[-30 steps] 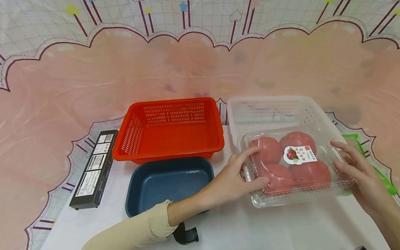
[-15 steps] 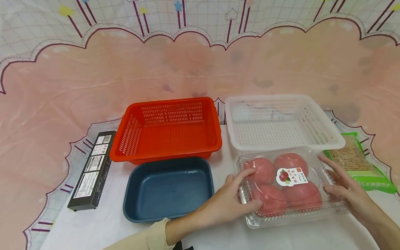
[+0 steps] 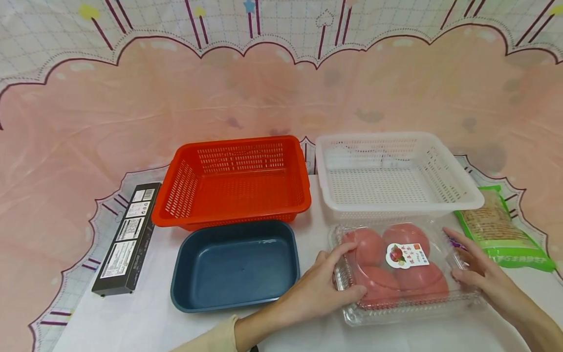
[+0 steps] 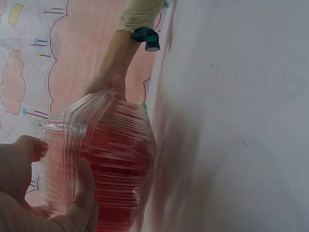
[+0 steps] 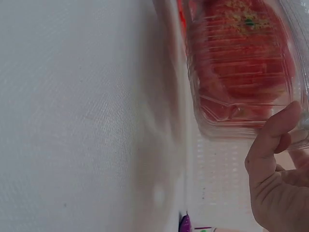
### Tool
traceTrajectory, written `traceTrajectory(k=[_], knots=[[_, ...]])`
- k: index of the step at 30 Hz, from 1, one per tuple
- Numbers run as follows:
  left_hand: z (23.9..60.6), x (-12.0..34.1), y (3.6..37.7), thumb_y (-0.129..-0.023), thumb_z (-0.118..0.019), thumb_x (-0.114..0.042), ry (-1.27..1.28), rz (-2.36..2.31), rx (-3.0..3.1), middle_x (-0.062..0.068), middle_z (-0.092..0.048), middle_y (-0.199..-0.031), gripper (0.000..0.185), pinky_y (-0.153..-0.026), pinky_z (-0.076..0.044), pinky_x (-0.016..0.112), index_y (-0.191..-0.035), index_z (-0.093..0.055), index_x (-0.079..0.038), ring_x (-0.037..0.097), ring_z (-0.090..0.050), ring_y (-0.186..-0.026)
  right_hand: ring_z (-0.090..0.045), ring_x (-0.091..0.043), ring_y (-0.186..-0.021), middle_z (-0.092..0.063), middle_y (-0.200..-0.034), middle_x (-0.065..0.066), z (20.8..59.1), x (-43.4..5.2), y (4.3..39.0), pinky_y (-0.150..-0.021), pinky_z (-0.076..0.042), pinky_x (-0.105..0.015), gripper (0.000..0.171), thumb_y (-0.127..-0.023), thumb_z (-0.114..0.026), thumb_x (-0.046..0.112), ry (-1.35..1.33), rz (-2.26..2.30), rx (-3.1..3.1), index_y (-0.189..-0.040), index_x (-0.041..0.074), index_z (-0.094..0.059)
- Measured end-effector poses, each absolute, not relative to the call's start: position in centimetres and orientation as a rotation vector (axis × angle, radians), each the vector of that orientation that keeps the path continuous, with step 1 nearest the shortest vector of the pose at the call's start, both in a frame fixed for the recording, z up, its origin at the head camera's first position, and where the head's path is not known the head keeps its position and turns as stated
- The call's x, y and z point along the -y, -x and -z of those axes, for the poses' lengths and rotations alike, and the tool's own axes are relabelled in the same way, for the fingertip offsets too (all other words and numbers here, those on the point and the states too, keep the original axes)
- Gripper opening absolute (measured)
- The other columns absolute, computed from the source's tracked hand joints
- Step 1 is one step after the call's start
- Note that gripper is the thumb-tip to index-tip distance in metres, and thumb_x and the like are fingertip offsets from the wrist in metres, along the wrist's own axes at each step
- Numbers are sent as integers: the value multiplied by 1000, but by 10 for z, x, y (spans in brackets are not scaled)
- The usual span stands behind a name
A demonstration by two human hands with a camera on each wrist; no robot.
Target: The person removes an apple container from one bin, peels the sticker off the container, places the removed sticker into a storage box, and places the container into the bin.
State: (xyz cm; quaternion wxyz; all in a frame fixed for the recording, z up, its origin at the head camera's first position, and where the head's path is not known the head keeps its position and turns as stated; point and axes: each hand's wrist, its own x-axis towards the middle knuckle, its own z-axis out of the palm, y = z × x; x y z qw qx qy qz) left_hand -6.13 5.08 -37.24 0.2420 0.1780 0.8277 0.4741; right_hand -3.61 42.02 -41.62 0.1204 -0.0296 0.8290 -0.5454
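Head view: a clear ribbed plastic clamshell (image 3: 404, 274) sits at lower right of the frame on the white surface (image 3: 145, 327), just in front of the white perforated basket (image 3: 396, 171). Inside are round pinkish-red tomatoes (image 3: 369, 247), and the lid carries a small white sticker (image 3: 406, 255) with a tomato picture and red print too small to read. The left hand (image 3: 318, 288) grips the clamshell's left end, thumb on the front edge and fingers curled over the lid. The right hand (image 3: 477, 274) holds the right end, fingers spread along its side. At centre stand a red slotted basket (image 3: 237, 181) and, in front of it, a smooth dark blue tray (image 3: 235, 266) with rounded corners. A long black box (image 3: 125, 239) at left bears white labels with a barcode; its text is illegible. A green-edged packet (image 3: 501, 230) of pale, grainy contents lies at far right.

Left wrist view: the left hand (image 4: 29, 193) at lower left clasps the clamshell's (image 4: 104, 164) ridged, glossy wall, red showing through; the surface (image 4: 231, 116) fills the right side.

Right wrist view: the right hand (image 5: 275, 183) at lower right has its thumb against the clamshell's (image 5: 241, 63) corner at upper right, above the finely textured surface (image 5: 72, 116).
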Motion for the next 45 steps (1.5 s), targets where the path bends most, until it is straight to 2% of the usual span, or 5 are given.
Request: traceTrajectory(k=[13,22,32,38,45], knots=[[395,-54,64,-83,-68,-49,-456,-1401,-2268,1,-46,-109,65,-71,-43,31,-136,-32,-62,18,-53,-96,-31,20,-108,-17,-136,32,421,-413,39,-71,-49,-29,70,-101,-42,17,80,1487,-2458,-156,36,-3],[404,-58,64,-83,-69,-45,-462,-1468,-2244,0,-46,-108,66,-72,-43,29,-137,-34,-60,16,-51,-95,-49,6,-97,-37,-122,23,408,-415,35,-66,-49,-24,77,-97,-51,6,259,1294,-2613,-157,25,-7],[406,-56,66,-83,-69,-48,-461,-1459,-2243,2,-46,-110,67,-75,-44,33,-138,-33,-58,18,-52,-98,-37,13,-105,-50,-121,0,355,-393,57,-74,-41,-11,69,-69,-86,20,646,616,-3153,-132,18,-58],[409,-55,67,-83,-70,-49,-471,-1474,-2255,2,-46,-110,68,-76,-44,32,-139,-33,-58,17,-52,-98,-55,-4,-97,-57,-120,8,330,-346,75,-70,-53,-24,54,-75,-83,27,1030,462,-3054,-125,25,-63],[408,-54,67,-82,-71,-46,-492,-1486,-2247,2,-46,-109,69,-74,-42,30,-139,-33,-57,14,-50,-96,-57,-4,-94,-58,-114,12,322,-315,94,-73,-53,-23,35,-83,-76,29,1290,371,-2883,-117,24,-67]])
